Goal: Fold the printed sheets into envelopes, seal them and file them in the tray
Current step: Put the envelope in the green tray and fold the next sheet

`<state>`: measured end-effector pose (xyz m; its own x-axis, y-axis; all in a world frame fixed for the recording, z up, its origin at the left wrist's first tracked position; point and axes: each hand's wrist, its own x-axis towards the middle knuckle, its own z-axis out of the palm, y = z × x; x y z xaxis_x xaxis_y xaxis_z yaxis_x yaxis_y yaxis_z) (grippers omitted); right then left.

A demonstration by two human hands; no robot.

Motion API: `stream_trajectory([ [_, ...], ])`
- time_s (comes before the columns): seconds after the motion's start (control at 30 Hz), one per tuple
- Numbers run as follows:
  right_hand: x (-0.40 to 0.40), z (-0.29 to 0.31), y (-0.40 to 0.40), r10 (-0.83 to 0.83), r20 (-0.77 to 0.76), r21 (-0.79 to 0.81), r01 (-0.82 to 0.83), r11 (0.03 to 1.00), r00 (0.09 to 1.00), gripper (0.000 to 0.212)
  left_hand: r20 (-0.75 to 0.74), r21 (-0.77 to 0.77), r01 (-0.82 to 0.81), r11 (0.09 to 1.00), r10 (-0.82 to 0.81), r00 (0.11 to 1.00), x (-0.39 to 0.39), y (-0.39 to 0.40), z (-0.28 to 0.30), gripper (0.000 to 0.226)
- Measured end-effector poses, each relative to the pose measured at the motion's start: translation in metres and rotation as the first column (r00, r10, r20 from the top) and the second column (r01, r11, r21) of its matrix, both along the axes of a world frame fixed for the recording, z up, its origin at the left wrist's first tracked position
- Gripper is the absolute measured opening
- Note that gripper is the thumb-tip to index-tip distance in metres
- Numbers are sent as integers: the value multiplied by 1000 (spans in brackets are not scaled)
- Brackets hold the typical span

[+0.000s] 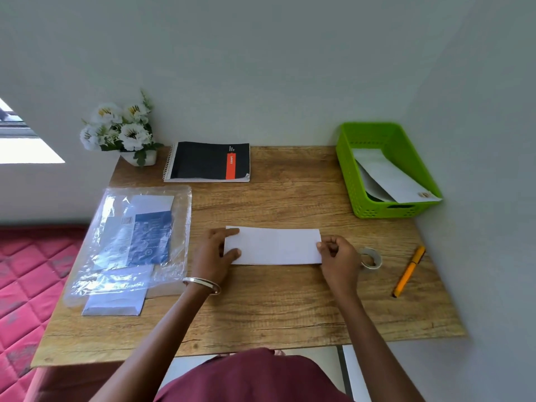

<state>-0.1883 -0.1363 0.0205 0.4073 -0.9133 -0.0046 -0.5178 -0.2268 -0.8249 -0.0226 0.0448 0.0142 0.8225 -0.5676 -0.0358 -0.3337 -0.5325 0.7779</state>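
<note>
A white folded sheet (274, 245) lies flat in the middle of the wooden desk (261, 309). My left hand (214, 253) grips its left end between thumb and fingers. My right hand (339, 259) pinches its right end. A green plastic tray (348, 169) stands at the back right, with white envelopes (388, 177) leaning inside it. At the left, a clear plastic bag (130, 242) holds a blue-labelled pack of envelopes. A loose white envelope (114, 304) sticks out from under the bag's near edge. A roll of tape (371, 258) sits just right of my right hand.
An orange pen (409, 271) lies near the desk's right edge. A black spiral notebook (208, 161) rests at the back, beside a pot of white flowers (121, 129) in the back left corner. Walls close off the back and right; a red quilted mattress (26, 280) lies left.
</note>
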Motion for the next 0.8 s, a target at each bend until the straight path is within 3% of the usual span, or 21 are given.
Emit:
stream_trajectory([
  [0.17,1,-10,13,92,-415,-373,-261,890,905,35,78,18,16,1000,-17,997,-15,-6,-12,39],
  [0.23,0,-15,19,74,-480,-435,-310,845,874,36,115,30,28,999,-31,993,-17,-6,-15,38],
  [0.53,-11,-31,21,87,-534,-457,-374,807,841,44,317,105,69,992,-99,943,-24,-7,-21,34],
  [0.7,-12,-33,21,93,-526,-447,-368,815,846,48,291,111,115,987,-142,946,-30,4,-19,43],
  [0.8,-10,-33,24,86,-496,-436,-334,836,864,48,231,32,140,990,-143,962,-32,21,-7,46],
])
